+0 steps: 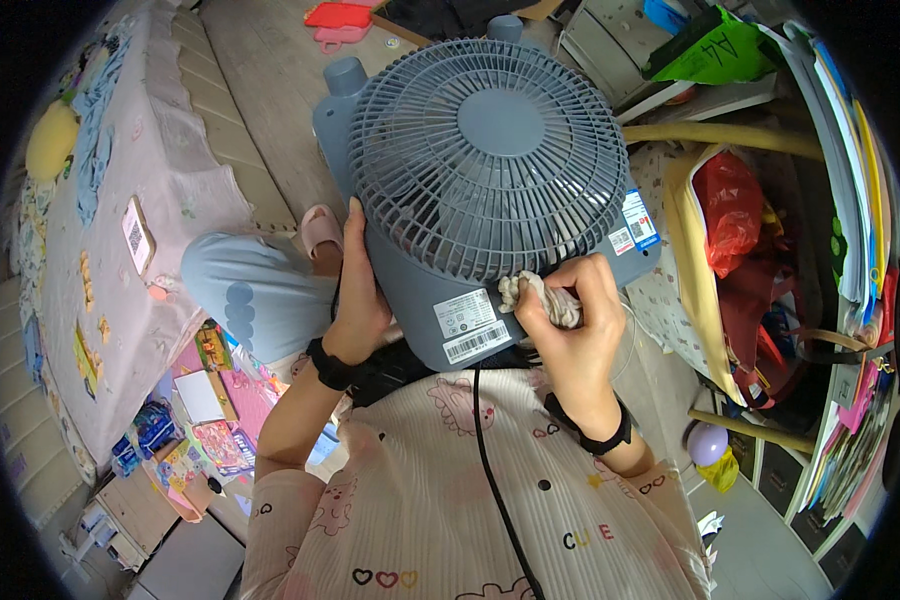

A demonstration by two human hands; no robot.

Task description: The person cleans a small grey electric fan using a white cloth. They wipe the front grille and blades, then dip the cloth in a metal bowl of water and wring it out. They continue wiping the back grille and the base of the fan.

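A grey-blue electric fan (487,161) with a round slatted grille rests on or just above my lap. My left hand (360,315) holds the left side of its housing, thumb pointing up along the edge. Bunched in the fingers of my right hand (585,315) is a crumpled whitish cloth (551,298), pressed on the housing near the grille's lower rim. Printed labels are stuck below the grille, and more hang at the fan's right. A black cord (487,450) runs from the fan down over my shirt.
On the left, a bed (172,150) with a pink cover bears a phone (136,234). To the right stand a yellow-rimmed bin (682,217) holding red bags and a shelf of folders (844,172). A purple balloon (708,444) lies low right; a pink slipper (321,227) is beyond my knee.
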